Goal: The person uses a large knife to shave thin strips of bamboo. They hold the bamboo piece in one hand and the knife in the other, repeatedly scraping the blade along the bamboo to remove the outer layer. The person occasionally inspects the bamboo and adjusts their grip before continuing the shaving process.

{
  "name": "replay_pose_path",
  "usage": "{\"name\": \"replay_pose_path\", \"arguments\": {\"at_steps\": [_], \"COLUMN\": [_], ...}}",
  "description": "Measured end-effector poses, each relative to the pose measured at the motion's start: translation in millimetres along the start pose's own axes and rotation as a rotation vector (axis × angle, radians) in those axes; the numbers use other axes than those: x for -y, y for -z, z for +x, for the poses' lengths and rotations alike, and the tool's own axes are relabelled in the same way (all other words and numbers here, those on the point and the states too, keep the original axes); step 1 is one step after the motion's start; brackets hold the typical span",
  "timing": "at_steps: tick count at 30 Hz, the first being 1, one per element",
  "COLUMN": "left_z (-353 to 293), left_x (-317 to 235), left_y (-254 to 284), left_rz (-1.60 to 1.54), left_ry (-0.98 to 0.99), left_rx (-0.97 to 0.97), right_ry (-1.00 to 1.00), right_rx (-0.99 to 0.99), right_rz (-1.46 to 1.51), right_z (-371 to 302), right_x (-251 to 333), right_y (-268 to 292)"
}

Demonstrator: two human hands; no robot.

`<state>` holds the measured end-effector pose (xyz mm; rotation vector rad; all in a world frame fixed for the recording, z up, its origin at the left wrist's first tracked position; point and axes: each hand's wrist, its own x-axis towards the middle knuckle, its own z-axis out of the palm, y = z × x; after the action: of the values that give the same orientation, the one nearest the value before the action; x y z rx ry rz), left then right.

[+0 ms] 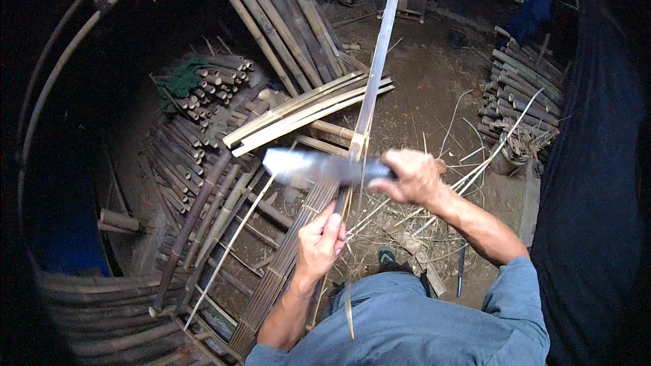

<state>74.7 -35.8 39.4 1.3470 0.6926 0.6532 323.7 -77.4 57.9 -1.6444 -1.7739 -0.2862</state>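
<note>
My right hand [412, 177] is closed around the handle of a broad-bladed machete [298, 166]. The blade, smeared by motion, points left and crosses a long bamboo strip [378, 68]. My left hand [320, 242] grips this strip low down, just below the blade. From there the strip runs away from me to the top of the view. Whether the edge is cutting into it cannot be made out. Just beyond the blade, a small bundle of split bamboo pieces [298, 114] lies across a bamboo frame [268, 213].
Stacked bamboo poles [180, 163] fill the left side, with a green net [182, 78] on top. Long poles [271, 20] lean at the back. More cut bamboo [522, 88] is piled at right beside a dark hanging cloth [597, 163]. Thin shavings [386, 230] litter the ground.
</note>
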Motion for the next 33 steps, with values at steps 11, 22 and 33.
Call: {"name": "replay_pose_path", "arguments": {"at_steps": [11,22,33], "left_z": [-30,-136,-155], "left_x": [3,86,110], "left_y": [7,75,105], "left_rz": [0.030,0.026,0.364], "left_ry": [0.095,0.194,0.156], "left_rx": [0.009,-0.056,-0.088], "right_ry": [-0.456,-0.578,-0.565], "right_rx": [-0.019,-0.140,-0.113], "right_rz": [-0.075,-0.307,-0.309], "right_z": [22,42,38], "right_x": [-33,-129,-152], "right_y": [15,71,55]}}
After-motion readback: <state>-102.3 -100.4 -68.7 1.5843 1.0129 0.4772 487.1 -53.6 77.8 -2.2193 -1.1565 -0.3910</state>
